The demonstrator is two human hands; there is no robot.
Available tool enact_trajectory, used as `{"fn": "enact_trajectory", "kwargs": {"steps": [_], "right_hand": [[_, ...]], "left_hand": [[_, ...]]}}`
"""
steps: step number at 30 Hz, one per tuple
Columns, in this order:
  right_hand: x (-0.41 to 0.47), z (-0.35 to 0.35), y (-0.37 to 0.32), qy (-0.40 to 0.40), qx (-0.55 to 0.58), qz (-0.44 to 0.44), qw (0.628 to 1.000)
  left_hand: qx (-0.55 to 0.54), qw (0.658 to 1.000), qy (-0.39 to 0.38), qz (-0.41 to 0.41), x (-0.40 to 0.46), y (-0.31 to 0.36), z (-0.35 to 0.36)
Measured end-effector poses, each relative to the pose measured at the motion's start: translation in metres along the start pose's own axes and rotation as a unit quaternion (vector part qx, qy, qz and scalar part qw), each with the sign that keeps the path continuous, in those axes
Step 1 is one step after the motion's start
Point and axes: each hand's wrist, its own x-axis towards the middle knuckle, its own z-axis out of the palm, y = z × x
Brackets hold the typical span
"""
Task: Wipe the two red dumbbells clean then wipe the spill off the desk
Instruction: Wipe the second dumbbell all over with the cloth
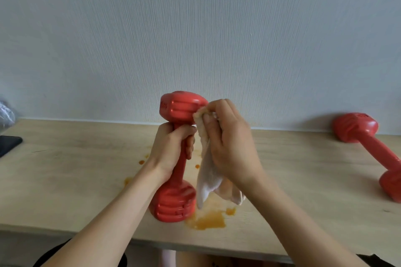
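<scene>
One red dumbbell [176, 197] stands upright on the wooden desk [76, 180], its lower head on the desktop near the front edge. My left hand [171, 147] grips its handle. My right hand [230, 136] holds a white cloth [208, 178] and presses it against the right side of the dumbbell's upper head; the cloth's loose end hangs down. An orange spill [208, 220] lies on the desk right of the dumbbell's base, with smaller drops to the left. The second red dumbbell [368, 149] lies on its side at the far right.
A dark phone [8, 144] lies at the desk's left edge, with a grey object [6, 112] behind it. A pale wall rises directly behind the desk. The desk's front edge runs close below my forearms.
</scene>
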Motion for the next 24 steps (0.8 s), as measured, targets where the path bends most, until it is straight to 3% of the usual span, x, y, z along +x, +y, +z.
{"fn": "enact_trajectory", "kwargs": {"steps": [8,15,21,24], "right_hand": [[0.008,-0.008,0.021,-0.008,-0.017,0.07,0.997],[0.005,-0.005,0.005,-0.007,-0.001,0.024,1.0],[0.01,-0.004,0.031,-0.001,0.018,0.103,0.995],[0.012,0.0,0.039,0.008,0.088,0.141,0.986]], "left_hand": [[0.035,0.999,-0.014,0.008,-0.001,0.001,0.002],[-0.002,1.0,-0.019,0.001,-0.001,0.001,0.0],[0.006,0.996,-0.087,0.0,-0.004,0.002,0.0],[-0.018,0.991,-0.136,-0.002,-0.005,0.003,0.003]]}}
